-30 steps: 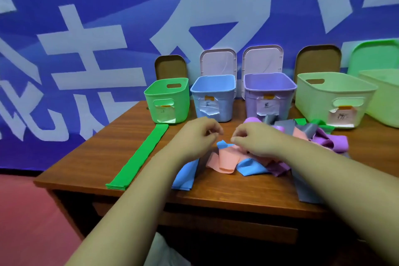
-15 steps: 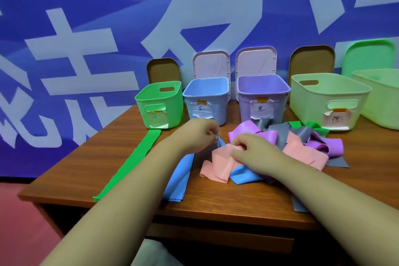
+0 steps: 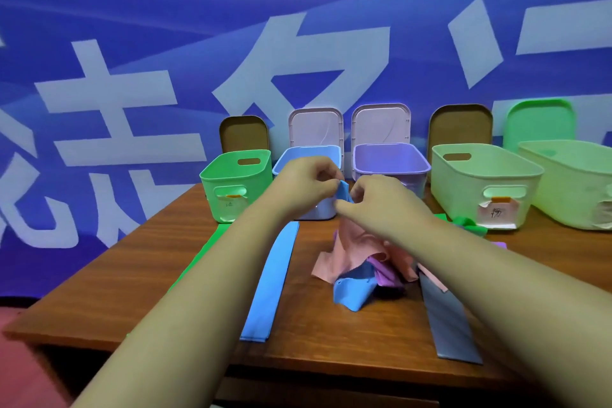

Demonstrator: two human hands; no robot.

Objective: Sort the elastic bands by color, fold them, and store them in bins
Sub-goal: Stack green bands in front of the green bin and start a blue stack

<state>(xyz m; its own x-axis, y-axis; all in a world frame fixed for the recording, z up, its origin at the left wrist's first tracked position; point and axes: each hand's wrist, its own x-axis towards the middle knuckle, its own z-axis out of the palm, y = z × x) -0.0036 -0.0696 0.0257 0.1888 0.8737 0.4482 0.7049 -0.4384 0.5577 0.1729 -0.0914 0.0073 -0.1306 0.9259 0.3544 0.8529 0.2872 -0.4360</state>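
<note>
You are pinching the top end of a blue band point(image 3: 344, 191) between the fingertips of your left hand point(image 3: 306, 184) and right hand point(image 3: 371, 199), lifted above the tangled pile of bands point(image 3: 361, 262) lying mid-table point(image 3: 109, 275), before the blue bin point(image 3: 318, 209) along the far edge.

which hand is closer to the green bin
Left. The left hand is raised just right of the green bin; the right hand is farther right, before the purple bin.
</note>
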